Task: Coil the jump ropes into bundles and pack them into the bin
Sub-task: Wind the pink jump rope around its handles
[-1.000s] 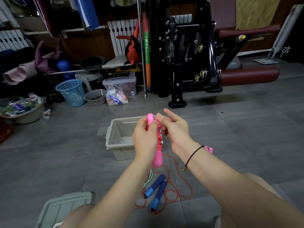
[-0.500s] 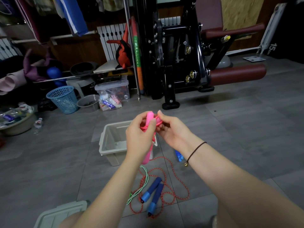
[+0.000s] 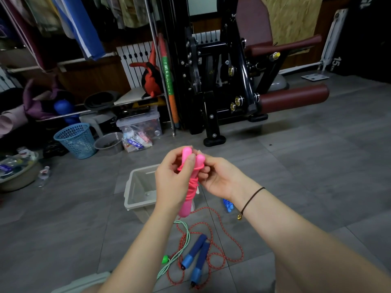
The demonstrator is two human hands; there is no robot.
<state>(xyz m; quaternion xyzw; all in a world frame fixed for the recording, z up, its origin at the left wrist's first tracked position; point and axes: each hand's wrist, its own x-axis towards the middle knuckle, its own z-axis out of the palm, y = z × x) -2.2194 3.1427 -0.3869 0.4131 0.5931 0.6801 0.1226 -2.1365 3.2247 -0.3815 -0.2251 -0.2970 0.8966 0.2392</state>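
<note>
I hold a pink jump rope (image 3: 189, 188) upright above the floor, its two handles side by side and its cord wound around them. My left hand (image 3: 174, 180) grips the handles from the left. My right hand (image 3: 220, 178) pinches a loop of cord near the handle tops. Behind them, an open grey bin (image 3: 136, 192) sits on the floor, looking empty. A red rope with blue handles (image 3: 197, 255) lies loose on the tiles below my arms, beside a green rope (image 3: 181, 248). A small blue bundle (image 3: 228, 205) lies to the right of the bin.
The bin's grey lid (image 3: 84, 283) lies at the bottom left. A black weight machine (image 3: 220, 81) with maroon pads stands behind. A blue basket (image 3: 75, 140), a clear storage box (image 3: 140, 129), a bowl (image 3: 109, 143) and a tub of clutter (image 3: 17, 172) line the left side.
The cord's last loop has been drawn up around the tops of both pink handles. My head has shifted, so the floor ropes sit lower and further right in view.
</note>
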